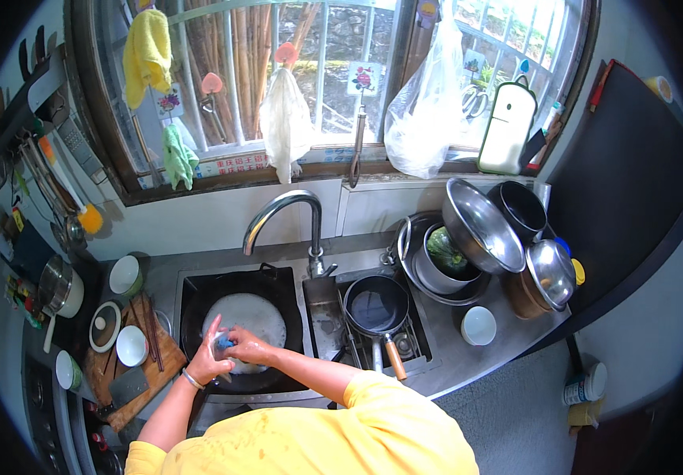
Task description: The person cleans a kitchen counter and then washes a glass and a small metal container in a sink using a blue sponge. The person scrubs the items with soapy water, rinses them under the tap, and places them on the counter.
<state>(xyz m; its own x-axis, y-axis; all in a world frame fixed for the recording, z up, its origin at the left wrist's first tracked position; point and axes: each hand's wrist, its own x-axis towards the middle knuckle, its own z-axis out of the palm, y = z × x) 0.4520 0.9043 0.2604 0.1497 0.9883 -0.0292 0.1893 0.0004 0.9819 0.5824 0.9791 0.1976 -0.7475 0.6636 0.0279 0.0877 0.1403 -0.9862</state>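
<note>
My left hand (202, 361), with a bracelet at the wrist, holds a small see-through vessel (220, 350) over the sink. My right hand (248, 345) presses a blue scrubber (225, 342) against the vessel's opening. My fingers partly hide both things, so their full shapes cannot be told. Below my hands, a large black wok (196, 297) sits in the left basin, with cloudy, sudsy water (246, 312) in it. The curved metal faucet (282, 199) rises behind the wok, and no stream shows at its spout.
Left of the sink, a wooden cutting board (160, 350) bears a cleaver (129, 387), chopsticks, a white bowl (132, 346) and a lid (105, 325). Over the right basin rests a frying pan (376, 304). Farther right stand a small bowl (478, 326), stacked pots and a tilted metal basin (484, 222).
</note>
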